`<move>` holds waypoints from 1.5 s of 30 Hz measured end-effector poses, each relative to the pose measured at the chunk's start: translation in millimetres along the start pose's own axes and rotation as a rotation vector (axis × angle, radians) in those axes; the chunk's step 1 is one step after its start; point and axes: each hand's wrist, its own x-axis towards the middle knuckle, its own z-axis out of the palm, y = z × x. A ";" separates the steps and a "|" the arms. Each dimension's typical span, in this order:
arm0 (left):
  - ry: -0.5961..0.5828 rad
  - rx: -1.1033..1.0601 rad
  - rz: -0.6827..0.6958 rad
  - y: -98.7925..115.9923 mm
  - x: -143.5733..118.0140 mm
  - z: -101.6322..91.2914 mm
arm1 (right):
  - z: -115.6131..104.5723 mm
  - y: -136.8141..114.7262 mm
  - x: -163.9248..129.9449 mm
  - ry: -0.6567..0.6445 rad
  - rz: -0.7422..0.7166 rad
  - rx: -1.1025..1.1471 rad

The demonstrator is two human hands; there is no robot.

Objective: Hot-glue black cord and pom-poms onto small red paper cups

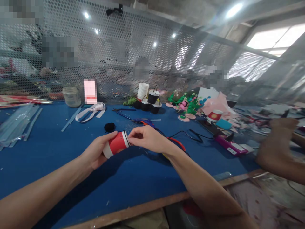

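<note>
Left hand grips the red cup sideways; right hand pinches its rim. Risk: hard squeezing could crease the cup wall.

Bright, even light here: ceiling lamps flare white overhead, and the window at upper right is blown out with hazy glare. Soft shadows sit under both forearms on the blue bench. Edges bow with wide-angle distortion, the right side smears with motion blur, and pixelated patches dot the background.
</note>
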 end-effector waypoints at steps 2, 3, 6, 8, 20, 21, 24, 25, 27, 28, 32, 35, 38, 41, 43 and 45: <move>0.008 0.005 0.004 -0.4 -0.2 0.2 | 0.8 0.8 -0.1 0.006 -0.004 -0.012; 0.011 0.009 0.006 -0.6 -0.3 0.2 | 1.3 1.0 -0.1 0.008 -0.006 -0.019; 0.013 0.026 0.015 -1.4 0.1 -0.4 | 2.7 1.0 -0.4 0.012 -0.010 -0.046; 0.015 0.037 0.024 -1.9 0.9 -1.2 | 3.6 0.8 -0.3 0.020 -0.008 -0.059; 0.023 0.088 0.074 -3.6 3.2 -4.1 | 0.8 -0.6 0.9 -0.024 0.051 -0.060; 0.024 0.094 0.077 -3.5 2.9 -4.0 | -0.1 -1.3 0.7 -0.040 0.061 -0.051; 0.031 0.109 0.090 -3.3 2.4 -3.9 | -1.4 -2.1 0.9 -0.073 0.088 -0.025; 0.027 0.111 0.089 -3.4 2.4 -4.1 | -1.3 -1.8 1.2 -0.077 0.091 -0.020; 0.017 0.112 0.087 -3.9 2.9 -4.9 | -0.6 -0.6 1.9 -0.078 0.090 -0.024; 0.017 0.112 0.088 -4.2 3.4 -5.4 | -0.1 0.0 2.3 -0.077 0.087 -0.030; 0.021 0.123 0.097 -5.3 5.5 -6.7 | 1.5 1.6 3.2 -0.065 0.070 -0.062; 0.033 0.118 0.095 -5.4 5.8 -6.0 | 2.5 2.2 3.3 -0.058 0.070 -0.067; 0.041 0.111 0.092 -5.0 4.7 -4.8 | 3.0 2.8 3.6 -0.056 0.085 -0.065; 0.028 0.100 0.070 -3.4 3.6 -3.5 | 1.8 3.2 4.2 -0.075 0.116 0.003; 0.011 0.082 0.032 -1.7 3.4 -2.5 | 0.1 2.9 4.4 -0.104 0.128 0.093; 0.000 0.057 -0.003 0.0 3.4 -1.5 | -1.5 2.6 4.1 -0.121 0.117 0.138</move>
